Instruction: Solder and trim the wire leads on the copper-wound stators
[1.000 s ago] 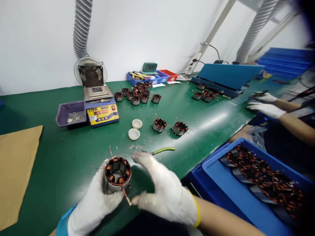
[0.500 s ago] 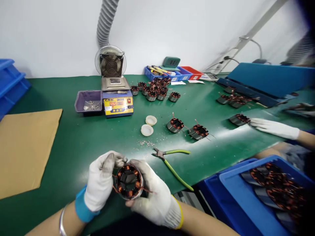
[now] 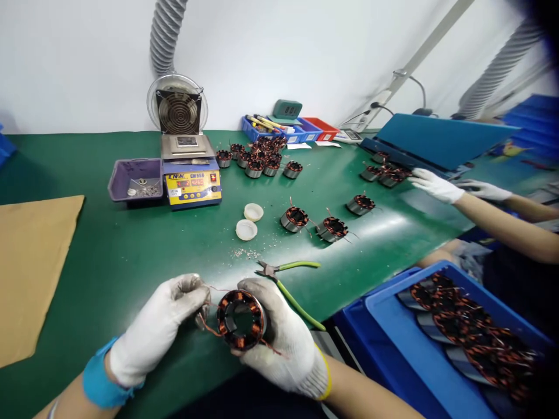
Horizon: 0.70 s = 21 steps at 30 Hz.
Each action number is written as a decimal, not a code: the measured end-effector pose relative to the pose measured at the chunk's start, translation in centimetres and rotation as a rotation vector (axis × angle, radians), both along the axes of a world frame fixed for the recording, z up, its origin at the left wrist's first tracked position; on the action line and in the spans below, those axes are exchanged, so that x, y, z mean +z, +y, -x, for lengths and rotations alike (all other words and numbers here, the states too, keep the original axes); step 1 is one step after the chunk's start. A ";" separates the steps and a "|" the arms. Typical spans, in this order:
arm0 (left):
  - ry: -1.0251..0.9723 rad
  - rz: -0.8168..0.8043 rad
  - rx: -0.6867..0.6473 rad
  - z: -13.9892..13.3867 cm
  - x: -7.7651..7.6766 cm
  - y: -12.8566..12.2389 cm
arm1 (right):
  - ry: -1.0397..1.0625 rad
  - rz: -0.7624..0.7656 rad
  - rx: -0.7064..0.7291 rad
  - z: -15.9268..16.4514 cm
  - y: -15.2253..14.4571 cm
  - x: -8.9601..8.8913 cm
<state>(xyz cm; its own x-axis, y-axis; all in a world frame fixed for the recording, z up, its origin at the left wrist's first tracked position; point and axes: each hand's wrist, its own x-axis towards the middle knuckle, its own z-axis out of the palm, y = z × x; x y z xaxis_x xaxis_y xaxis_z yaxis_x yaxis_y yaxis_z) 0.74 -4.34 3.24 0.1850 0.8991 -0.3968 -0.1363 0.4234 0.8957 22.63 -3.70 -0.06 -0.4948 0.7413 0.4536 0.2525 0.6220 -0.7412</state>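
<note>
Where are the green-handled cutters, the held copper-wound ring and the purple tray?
Green-handled cutters (image 3: 271, 271): head view, metal joint.
Held copper-wound ring (image 3: 241, 342): head view, lower winding.
Purple tray (image 3: 135, 167): head view, inner back wall.

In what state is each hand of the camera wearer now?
Left hand: closed, apparently pinching copper wires.
Right hand: closed, holding the copper-wound ring.

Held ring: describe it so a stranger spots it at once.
Find the green table, then the yellow-cuffed right hand near its edge. That hand holds the copper-wound ring. Similar rings stand on the table, but only this one is in that hand.
</note>
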 end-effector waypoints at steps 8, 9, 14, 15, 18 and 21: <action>-0.150 0.002 -0.130 -0.6 0.0 -0.9 | -0.051 -0.224 0.091 -0.4 0.6 1.0; -0.136 0.002 -0.123 -0.7 0.0 -0.8 | -0.055 -0.218 0.089 -0.5 0.6 1.0; 0.036 -0.318 0.070 -0.4 -0.6 -0.7 | -0.073 -0.117 0.064 -1.0 0.6 1.2; 0.119 -0.411 0.068 -0.3 -0.7 -0.8 | -0.079 -0.099 0.063 -1.1 0.6 1.3; 0.422 -0.600 0.008 0.0 -0.7 -1.0 | -0.082 -0.001 0.030 -1.4 0.4 1.0; 0.481 -0.652 0.009 0.2 -0.6 -1.0 | -0.015 0.137 -0.001 -1.5 0.0 0.3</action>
<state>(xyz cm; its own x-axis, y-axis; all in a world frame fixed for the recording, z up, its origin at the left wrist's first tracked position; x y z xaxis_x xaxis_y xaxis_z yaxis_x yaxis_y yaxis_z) 0.53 -5.34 2.61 0.1192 0.9776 0.1735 0.3259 -0.2036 0.9232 24.16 -3.67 0.26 -0.5003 0.7961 0.3405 0.2645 0.5150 -0.8154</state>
